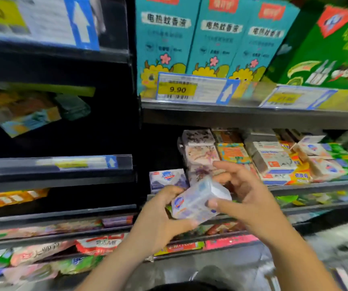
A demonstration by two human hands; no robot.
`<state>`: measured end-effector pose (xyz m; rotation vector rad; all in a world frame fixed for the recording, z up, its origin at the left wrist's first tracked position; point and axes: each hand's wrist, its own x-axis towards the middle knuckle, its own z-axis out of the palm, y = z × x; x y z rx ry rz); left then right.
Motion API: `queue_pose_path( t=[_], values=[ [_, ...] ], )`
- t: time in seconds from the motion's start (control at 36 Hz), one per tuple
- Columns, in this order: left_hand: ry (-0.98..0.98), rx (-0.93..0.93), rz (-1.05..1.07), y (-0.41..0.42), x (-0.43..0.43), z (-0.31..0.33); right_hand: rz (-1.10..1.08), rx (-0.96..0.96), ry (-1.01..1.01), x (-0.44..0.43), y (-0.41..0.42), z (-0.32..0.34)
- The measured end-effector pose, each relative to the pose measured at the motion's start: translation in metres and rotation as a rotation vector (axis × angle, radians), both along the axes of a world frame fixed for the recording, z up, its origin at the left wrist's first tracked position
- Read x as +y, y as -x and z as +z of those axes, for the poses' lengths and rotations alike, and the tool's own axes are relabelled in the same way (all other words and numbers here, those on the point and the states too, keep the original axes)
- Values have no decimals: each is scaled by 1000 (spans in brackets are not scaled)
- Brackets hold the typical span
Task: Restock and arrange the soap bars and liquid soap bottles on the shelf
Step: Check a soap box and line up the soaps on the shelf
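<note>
A pale lilac soap bar box with a blue shield logo is held tilted in front of the soap shelf. My left hand grips its lower left end from below. My right hand pinches its right side with thumb and fingers. Behind it, a matching lilac soap box stands at the shelf's left end. Stacks of other soap bars fill the shelf to the right.
Teal mosquito-liquid boxes and a green box stand on the shelf above, with a 9.90 price tag. Dark shelves with packets lie to the left. Lower shelves hold pink and green packs.
</note>
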<state>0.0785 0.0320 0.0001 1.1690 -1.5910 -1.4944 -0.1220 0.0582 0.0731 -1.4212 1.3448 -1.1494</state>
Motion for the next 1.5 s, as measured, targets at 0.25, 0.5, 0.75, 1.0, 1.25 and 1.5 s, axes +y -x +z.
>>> queue_pose_path(
  t=[0.25, 0.5, 0.75, 1.0, 1.25, 1.5],
  values=[
    [-541, 418, 86, -18, -1, 24, 12, -25, -444, -4, -14, -5],
    [-282, 351, 71, -12, -9, 26, 126, -43, -341, -16, 17, 3],
    [146, 341, 150, 3, -18, 23, 174, -361, -431, -33, 32, 0],
    [544, -297, -154, 2, -27, 25, 128, -303, -299, -58, 26, -10],
    [622, -573, 123, 26, -44, 7, 93, -164, -193, -82, 26, -20],
    [321, -478, 292, 22, -61, -19, 16, 864, 94, -126, 35, -50]
  ],
)
